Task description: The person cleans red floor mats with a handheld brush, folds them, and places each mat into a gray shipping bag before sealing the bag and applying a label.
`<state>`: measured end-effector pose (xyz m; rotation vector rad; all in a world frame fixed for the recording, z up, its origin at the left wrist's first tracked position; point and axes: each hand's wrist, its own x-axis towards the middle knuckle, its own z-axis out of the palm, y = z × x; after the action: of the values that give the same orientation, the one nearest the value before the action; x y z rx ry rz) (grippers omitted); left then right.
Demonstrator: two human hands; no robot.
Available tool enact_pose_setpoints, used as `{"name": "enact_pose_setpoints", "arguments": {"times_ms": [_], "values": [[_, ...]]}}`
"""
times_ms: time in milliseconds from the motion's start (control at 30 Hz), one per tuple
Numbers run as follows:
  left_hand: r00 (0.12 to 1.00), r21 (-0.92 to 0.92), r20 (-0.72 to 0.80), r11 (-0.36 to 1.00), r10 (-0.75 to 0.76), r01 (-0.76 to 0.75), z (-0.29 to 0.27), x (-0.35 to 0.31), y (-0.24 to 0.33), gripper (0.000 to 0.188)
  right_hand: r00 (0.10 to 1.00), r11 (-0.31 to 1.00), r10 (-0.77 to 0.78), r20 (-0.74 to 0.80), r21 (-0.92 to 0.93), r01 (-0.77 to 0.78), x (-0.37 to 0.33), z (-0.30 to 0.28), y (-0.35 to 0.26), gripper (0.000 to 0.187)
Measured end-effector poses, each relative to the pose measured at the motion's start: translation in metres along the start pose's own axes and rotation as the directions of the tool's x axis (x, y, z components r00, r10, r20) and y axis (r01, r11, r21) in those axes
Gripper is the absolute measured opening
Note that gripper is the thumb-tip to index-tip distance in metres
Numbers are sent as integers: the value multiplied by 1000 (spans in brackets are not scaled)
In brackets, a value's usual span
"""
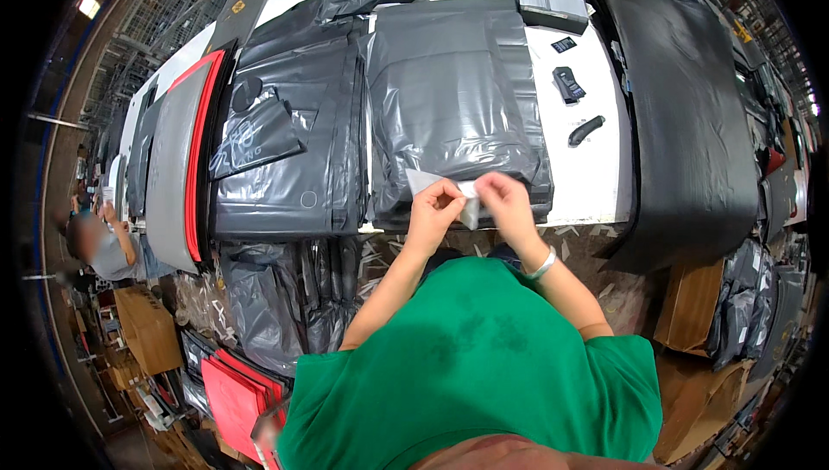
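My left hand [434,212] is closed in a pinch on a small, pale, shiny sheet [420,181]; one corner sticks out to its left. My right hand [509,205], slightly blurred, is closed at the white upper edge of the same sheet, close beside the left fingers. Part of the sheet hangs down between the hands, and its exact kind cannot be made out. Just beyond the fingers lies a glossy black plastic bag [445,90], flat and filled, on a stack of similar bags. Both hands are over its near edge.
Left lie more black bags [289,198] and grey-and-red panels [177,159]. Right, on the white table [587,181], are a black cutter [586,130], black tags [568,85] and a grey box [553,10]. Black sheets [691,124] overhang the table's edge. Another person [108,245] is far left.
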<state>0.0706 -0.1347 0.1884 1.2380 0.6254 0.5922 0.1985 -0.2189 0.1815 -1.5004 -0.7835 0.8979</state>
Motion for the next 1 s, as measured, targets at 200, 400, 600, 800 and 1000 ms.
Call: {"name": "enact_pose_setpoints", "arguments": {"times_ms": [200,400,600,800,1000], "values": [[994,-966,-6,258,110,-34,-94,-46,2,9,821,778,24,-570,526,343,81,-78,12,18],[825,859,-380,173,-419,483,-229,-174,-157,33,787,459,-575,225,-707,538,69,-22,58,19],[920,663,-385,715,69,224,-221,-63,-99,25,872,504,-458,172,-758,414,128,0,39,37],[972,751,-154,661,180,-3,-142,116,-50,59,917,334,-383,-109,-942,28,107,4,61,55],[896,9,-388,971,-217,239,-139,195,-68,66,735,779,568,-371,-48,-626,42,-40,72,71]]}}
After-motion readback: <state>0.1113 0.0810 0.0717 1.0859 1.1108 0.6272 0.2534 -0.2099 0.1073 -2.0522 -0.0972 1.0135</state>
